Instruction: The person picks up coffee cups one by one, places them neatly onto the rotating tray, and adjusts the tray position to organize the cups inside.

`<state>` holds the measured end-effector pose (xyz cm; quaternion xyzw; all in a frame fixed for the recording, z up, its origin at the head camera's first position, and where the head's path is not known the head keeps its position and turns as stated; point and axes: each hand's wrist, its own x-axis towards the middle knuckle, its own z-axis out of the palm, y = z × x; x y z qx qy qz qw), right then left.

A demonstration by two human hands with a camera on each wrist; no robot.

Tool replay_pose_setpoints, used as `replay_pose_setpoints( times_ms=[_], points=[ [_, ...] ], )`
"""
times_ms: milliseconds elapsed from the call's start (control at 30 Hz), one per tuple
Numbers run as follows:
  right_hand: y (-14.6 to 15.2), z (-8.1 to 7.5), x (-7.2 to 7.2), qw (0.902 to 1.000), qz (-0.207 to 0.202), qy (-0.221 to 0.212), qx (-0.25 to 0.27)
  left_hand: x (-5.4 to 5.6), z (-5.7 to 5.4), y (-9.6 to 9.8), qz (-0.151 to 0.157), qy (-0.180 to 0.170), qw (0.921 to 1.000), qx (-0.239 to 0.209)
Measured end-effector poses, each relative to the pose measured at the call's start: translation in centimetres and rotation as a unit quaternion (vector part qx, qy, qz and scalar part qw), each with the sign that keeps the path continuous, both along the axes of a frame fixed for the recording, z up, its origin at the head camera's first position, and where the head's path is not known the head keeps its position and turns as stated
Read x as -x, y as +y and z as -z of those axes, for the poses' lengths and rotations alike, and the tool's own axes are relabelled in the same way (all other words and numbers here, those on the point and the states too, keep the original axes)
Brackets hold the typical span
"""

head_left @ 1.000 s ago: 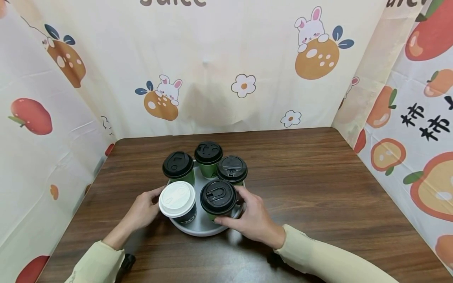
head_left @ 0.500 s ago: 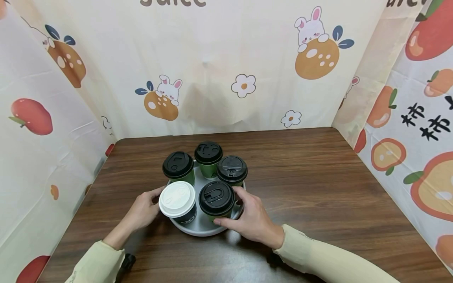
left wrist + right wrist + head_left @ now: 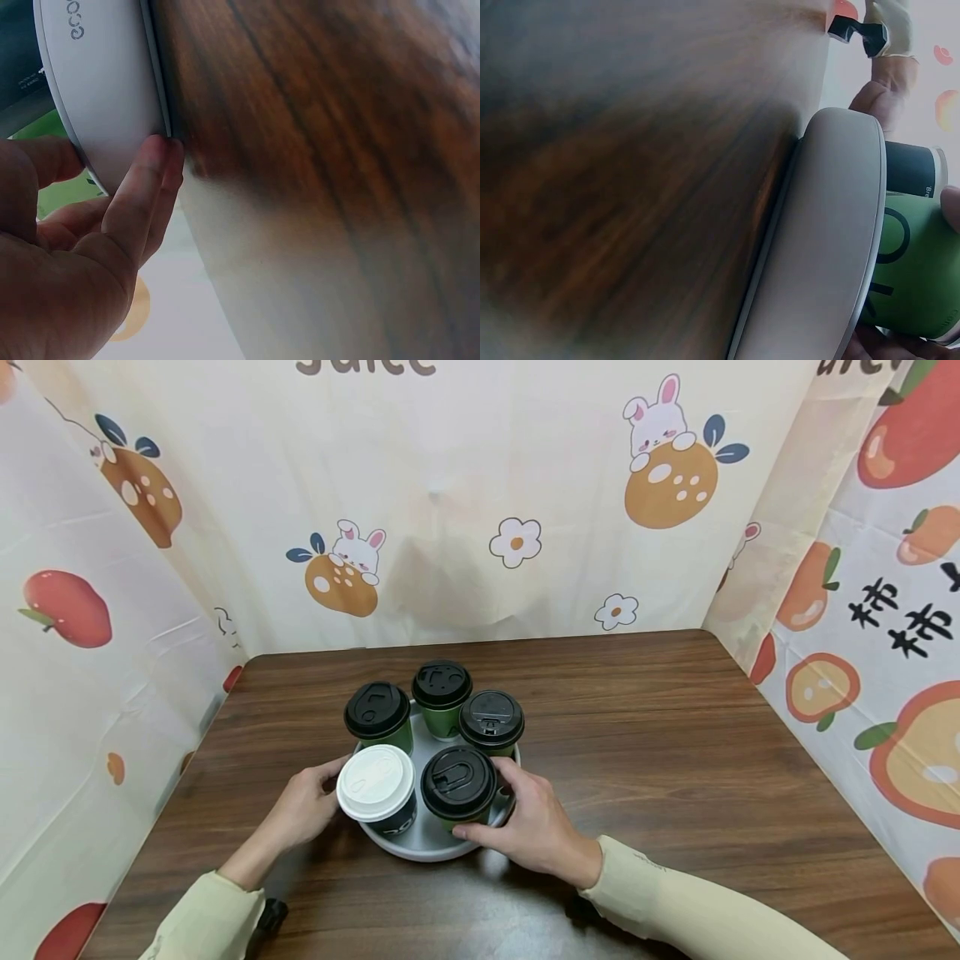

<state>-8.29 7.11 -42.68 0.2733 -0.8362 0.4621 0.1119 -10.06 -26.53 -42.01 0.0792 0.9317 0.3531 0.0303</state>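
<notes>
A round grey tray (image 3: 429,852) carries several lidded paper coffee cups, all upright. My right hand (image 3: 534,820) holds the front right cup (image 3: 459,783), green with a black lid, thumb in front and fingers behind. In the right wrist view, that green cup (image 3: 919,262) stands inside the raised tray wall (image 3: 817,240). At the tray's left edge, my left hand (image 3: 309,802) grips the rim, with fingertips on the outer wall (image 3: 112,97) in the left wrist view. Closest to that hand is a dark cup with a white lid (image 3: 376,782).
Three more green cups with black lids, a left one (image 3: 377,710), a back one (image 3: 442,685) and a right one (image 3: 492,720), stand on the tray's far half. Under the tray lies a brown wooden table (image 3: 660,760). Printed cloth (image 3: 465,468) walls it in behind and at both sides.
My right hand has shifted the front right cup slightly left on the tray, mostly between the two earlier frames. My left hand stays where it was.
</notes>
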Motion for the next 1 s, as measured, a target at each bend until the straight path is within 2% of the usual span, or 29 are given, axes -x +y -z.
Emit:
replay_pose_setpoints(
  times_ms=[433,700,1000],
  points=[
    [0.2,0.0,0.0,1.0,-0.003,-0.005,-0.001,0.0,0.1,0.0,0.004,0.011,0.9999,-0.001],
    [0.3,0.1,-0.1,0.9999,-0.009,-0.001,-0.01,0.0,0.1,0.0,0.0,0.0,1.0,0.002],
    [1.1,-0.4,-0.1,0.9992,-0.032,-0.022,-0.001,0.0,-0.1,-0.1,-0.004,-0.009,0.9999,0.003]
  ],
)
